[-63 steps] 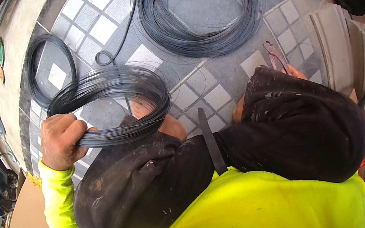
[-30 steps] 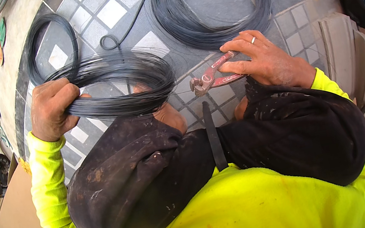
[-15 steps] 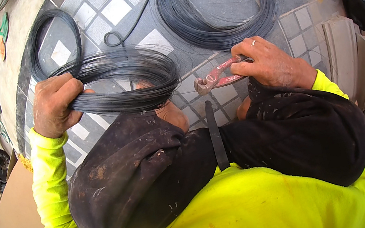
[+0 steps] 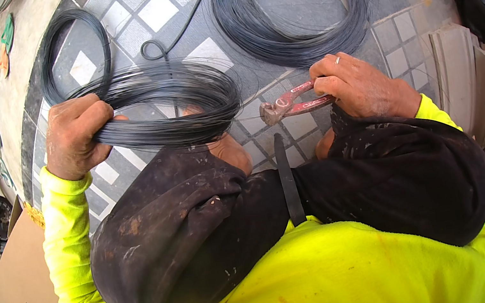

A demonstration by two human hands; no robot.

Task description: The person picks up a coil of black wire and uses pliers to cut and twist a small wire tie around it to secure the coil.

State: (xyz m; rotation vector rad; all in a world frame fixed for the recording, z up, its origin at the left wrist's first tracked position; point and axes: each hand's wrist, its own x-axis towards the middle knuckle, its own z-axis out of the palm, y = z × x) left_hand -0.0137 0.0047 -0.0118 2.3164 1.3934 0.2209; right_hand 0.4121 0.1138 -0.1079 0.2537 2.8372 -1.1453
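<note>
The wire coil [image 4: 166, 106], a bundle of thin dark strands, is held up over the tiled floor [image 4: 164, 3] in front of the person's knees, left of centre. The left hand [image 4: 75, 142] is clenched around its left end, fingers wrapped over the strands. The right hand [image 4: 358, 89] is closed around the red handles of a pair of pincers [image 4: 289, 103], whose head points left at the coil's right end; whether their nose bites a strand I cannot tell.

The coil looks springy and light for its bulk: loose loops fan out at the far edge, so it would likely splay or tangle unless gripped across all the strands at once, as the left hand does. Cut ends could prick.

Further out, a larger coil [image 4: 295, 6] lies flat on the floor at far right, and a slimmer dark hoop [image 4: 72, 51] at far left. Pale stacked slabs [image 4: 471, 85] rest at the right. No packages, labels or signs can be made out.
</note>
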